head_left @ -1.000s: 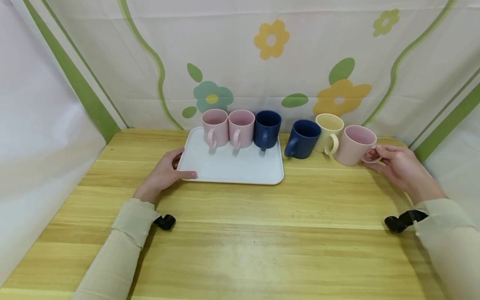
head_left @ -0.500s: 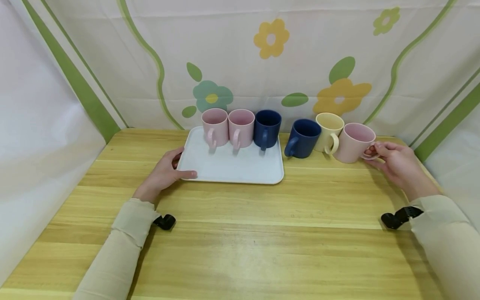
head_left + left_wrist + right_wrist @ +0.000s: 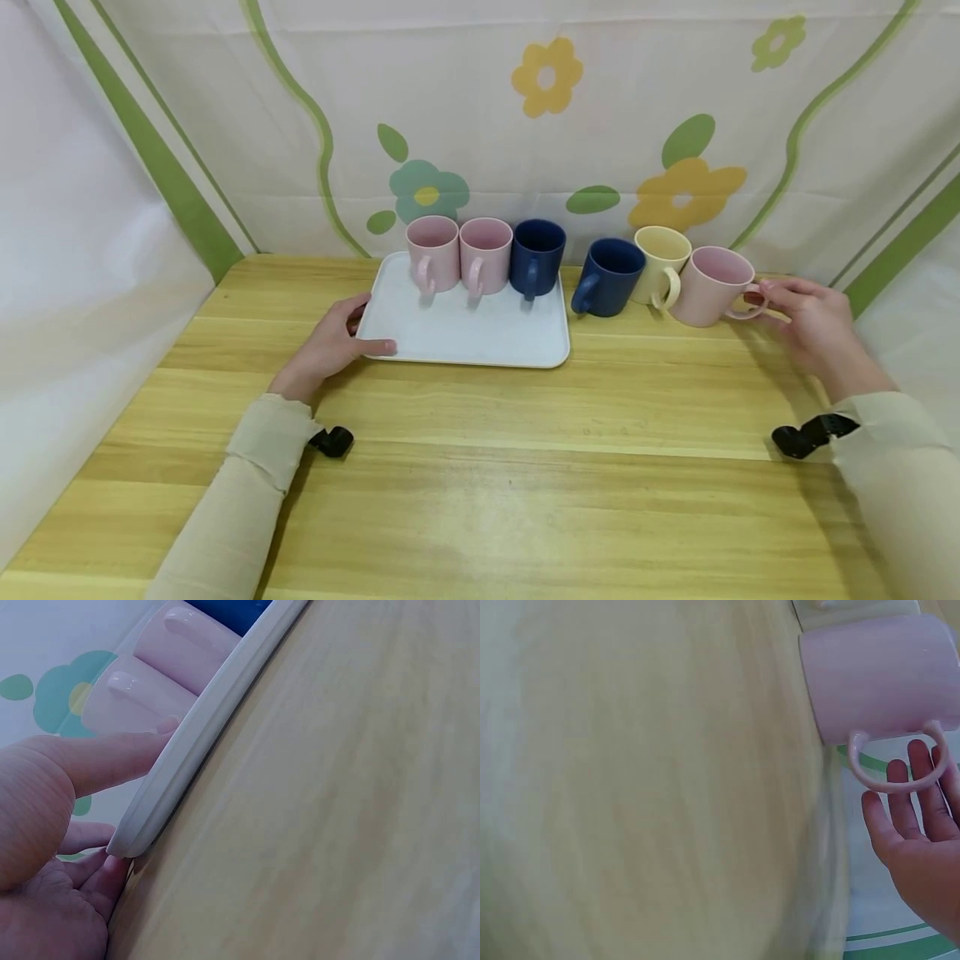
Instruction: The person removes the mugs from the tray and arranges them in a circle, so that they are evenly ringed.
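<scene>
My left hand (image 3: 327,343) grips the left end of a white tray (image 3: 465,337), thumb over the rim and fingers at its outer side; the left wrist view shows the thumb (image 3: 112,759) on the edge. Two pink mugs (image 3: 432,260) and a dark blue mug (image 3: 537,260) stand in a row along the tray's back. Beside the handle of another pink mug (image 3: 708,290), at the far right, is my right hand (image 3: 813,321). In the right wrist view its fingers (image 3: 904,814) are loosely extended behind the handle (image 3: 896,785), not closed round it.
Between the tray and the right pink mug stand a second dark blue mug (image 3: 609,279) and a yellow mug (image 3: 660,262), both on the wooden table (image 3: 510,492). A flowered white curtain (image 3: 480,108) hangs directly behind; more white cloth is at both sides.
The right pink mug shifted slightly back, then stopped. My right hand has loosened from its handle and drawn a little to the right. The left hand and tray look the same.
</scene>
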`<state>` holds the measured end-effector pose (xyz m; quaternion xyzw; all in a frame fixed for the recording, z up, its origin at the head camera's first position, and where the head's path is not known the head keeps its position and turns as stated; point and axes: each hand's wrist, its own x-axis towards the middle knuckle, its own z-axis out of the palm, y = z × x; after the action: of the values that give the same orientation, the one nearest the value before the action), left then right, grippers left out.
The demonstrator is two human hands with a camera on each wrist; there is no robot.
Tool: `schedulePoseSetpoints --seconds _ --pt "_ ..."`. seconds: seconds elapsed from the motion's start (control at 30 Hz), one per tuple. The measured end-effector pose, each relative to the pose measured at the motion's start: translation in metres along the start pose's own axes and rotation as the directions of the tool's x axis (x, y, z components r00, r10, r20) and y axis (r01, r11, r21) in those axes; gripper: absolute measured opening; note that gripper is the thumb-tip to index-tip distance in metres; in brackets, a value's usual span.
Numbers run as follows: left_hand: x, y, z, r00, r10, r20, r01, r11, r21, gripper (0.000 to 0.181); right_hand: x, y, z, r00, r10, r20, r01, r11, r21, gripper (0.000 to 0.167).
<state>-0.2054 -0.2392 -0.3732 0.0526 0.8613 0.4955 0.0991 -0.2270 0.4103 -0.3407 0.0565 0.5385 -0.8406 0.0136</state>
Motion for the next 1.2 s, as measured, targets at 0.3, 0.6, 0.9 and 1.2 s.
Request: schedulePoseSetpoints --seconds 0.3,0.6,0.9,1.2 --pt "0.002 0.0 0.0 1.0 0.008 0.009 -0.008 1.0 0.004 0.1 -0.01 -0.017 0.03 0.958 -0.283 -0.049 0.287 0.951 0.113 0.015" --pt "0.002 -0.001 0.0 1.0 0.004 0.002 -0.004 1.0 0.009 0.105 -0.013 -0.013 0.09 0.934 -0.342 0.107 0.32 0.93 0.18 0.016" --pt "0.0 -0.003 0.0 1.0 0.019 0.004 -0.019 1.0 0.003 0.106 -0.016 0.016 0.144 0.933 -0.275 0.233 0.279 0.96 0.016 0.012" --pt "-0.002 -0.003 -0.003 1.0 0.026 -0.001 -0.026 1.0 0.014 0.104 -0.015 0.038 0.191 0.928 -0.167 0.332 0.25 0.941 -0.227 0.027"
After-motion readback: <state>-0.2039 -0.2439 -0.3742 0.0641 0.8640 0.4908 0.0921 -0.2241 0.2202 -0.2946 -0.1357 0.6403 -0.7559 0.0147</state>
